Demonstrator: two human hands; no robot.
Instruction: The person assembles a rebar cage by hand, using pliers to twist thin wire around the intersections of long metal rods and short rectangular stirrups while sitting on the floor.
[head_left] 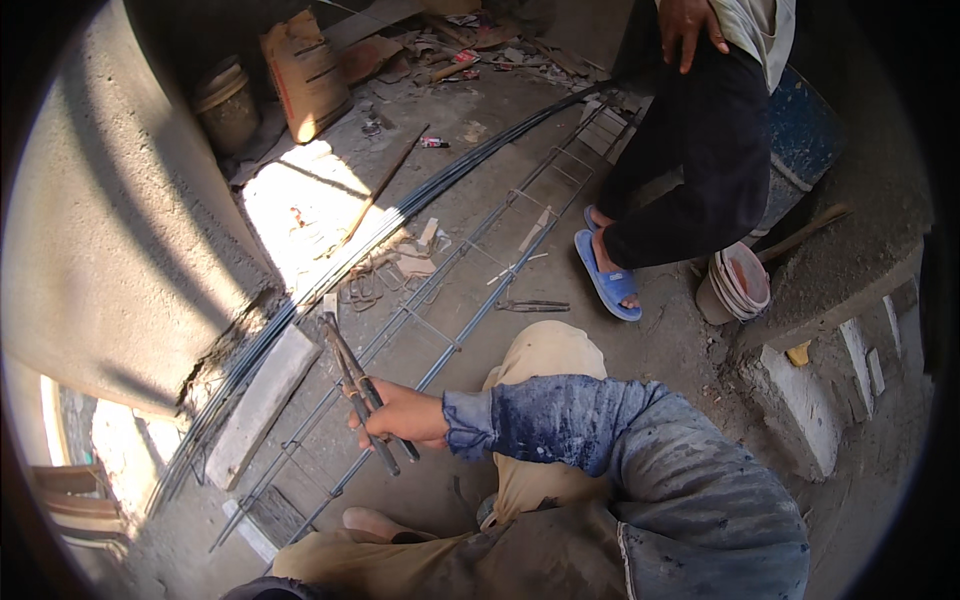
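My right hand (pixel 400 412), in a blue paint-stained sleeve, is closed round a pair of long-handled pincers (pixel 348 365). Their head points up and away from me. The two handle ends stick out below my fist, a little apart. Under the pincers lies a long steel rebar cage (pixel 460 347), its parallel bars joined by cross stirrups. It runs from near my foot toward the far right. A second pair of pincers (pixel 533 305) lies on the floor beyond my knee. My left hand is out of view.
A bundle of long bars (pixel 430 186) curves along the cage's left. Beside it sit a concrete block (pixel 264 405) and loose wire stirrups (pixel 365 290). Another person in blue slippers (pixel 606 278) stands at right, near a bucket (pixel 733 283). A sack (pixel 304 75) and rubble lie behind.
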